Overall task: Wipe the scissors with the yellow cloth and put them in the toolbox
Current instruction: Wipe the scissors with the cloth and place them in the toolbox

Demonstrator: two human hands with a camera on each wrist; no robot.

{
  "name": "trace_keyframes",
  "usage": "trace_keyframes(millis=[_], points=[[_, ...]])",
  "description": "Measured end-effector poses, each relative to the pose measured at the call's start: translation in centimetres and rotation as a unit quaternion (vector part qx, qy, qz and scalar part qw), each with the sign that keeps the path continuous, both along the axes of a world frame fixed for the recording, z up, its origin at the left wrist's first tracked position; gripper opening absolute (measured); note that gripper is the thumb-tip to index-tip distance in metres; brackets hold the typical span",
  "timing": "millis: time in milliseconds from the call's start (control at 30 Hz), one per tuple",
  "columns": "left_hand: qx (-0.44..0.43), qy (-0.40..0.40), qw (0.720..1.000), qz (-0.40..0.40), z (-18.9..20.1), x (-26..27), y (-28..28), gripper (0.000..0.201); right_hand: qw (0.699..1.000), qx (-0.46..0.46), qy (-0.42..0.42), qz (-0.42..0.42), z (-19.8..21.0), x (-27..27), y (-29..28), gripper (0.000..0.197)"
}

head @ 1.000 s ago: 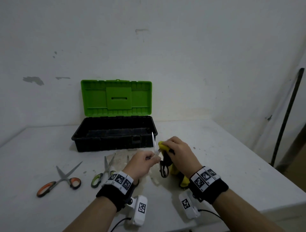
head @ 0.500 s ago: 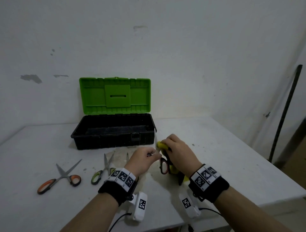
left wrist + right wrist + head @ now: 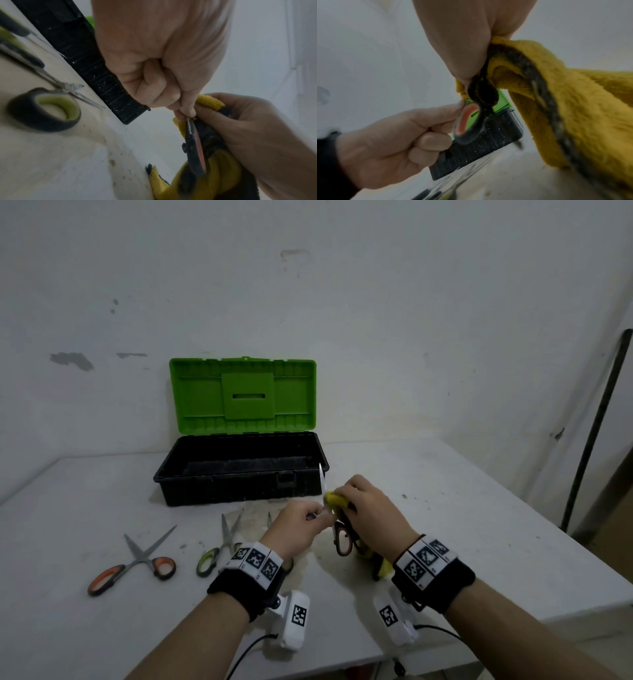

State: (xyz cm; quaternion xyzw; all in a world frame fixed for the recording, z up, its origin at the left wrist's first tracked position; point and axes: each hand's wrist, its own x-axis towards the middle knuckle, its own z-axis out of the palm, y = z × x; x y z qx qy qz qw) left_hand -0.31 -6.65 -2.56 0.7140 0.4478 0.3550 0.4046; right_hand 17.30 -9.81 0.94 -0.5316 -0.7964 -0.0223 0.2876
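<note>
My left hand (image 3: 320, 517) pinches a pair of scissors with black and red handles (image 3: 343, 542) just above the handle loop, in front of the toolbox's right corner. The scissors stand upright, and a blade tip (image 3: 321, 478) pokes up above the yellow cloth (image 3: 334, 499). My right hand (image 3: 342, 498) grips that cloth, wrapped round the blades. The left wrist view shows the pinch (image 3: 183, 113), the handle loop (image 3: 195, 148) and the cloth (image 3: 211, 100). In the right wrist view the cloth (image 3: 573, 97) hangs from my right hand (image 3: 462, 56) beside the red-lined loop (image 3: 467, 121). The black toolbox (image 3: 239, 494) stands open with its green lid (image 3: 243, 395) up.
Orange-handled scissors (image 3: 137, 559) lie on the white table (image 3: 462, 508) at the left. Green-handled scissors (image 3: 222, 542) lie just left of my left wrist, close to the toolbox front. A wall rises behind the toolbox. A dark pole (image 3: 596, 426) leans at the right.
Half a second ago the cloth covered the blade tip; now the tip shows above the cloth again, as it did one second ago. Both hands keep their holds.
</note>
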Motion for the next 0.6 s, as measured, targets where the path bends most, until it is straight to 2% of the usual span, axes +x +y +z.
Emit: trace_keyframes(millis=[167,267,400,600], points=[[0.021,0.024,1.0,0.001,0.3,-0.6,-0.2,0.035,0.996,0.015,0.051,-0.072,1.2,1.6,2.0,0.015],[0.021,0.016,1.0,0.003,0.5,-0.8,-0.1,0.034,0.996,0.04,0.07,-0.041,1.6,1.0,1.2,0.016],[0.022,0.004,1.0,-0.008,1.1,-0.5,-0.1,0.026,0.999,0.009,0.02,0.03,0.6,-1.0,-0.3,0.015],[0.037,0.028,0.999,-0.001,0.9,-0.8,-0.3,0.035,0.998,0.006,0.043,-0.041,0.9,0.4,1.4,0.013]])
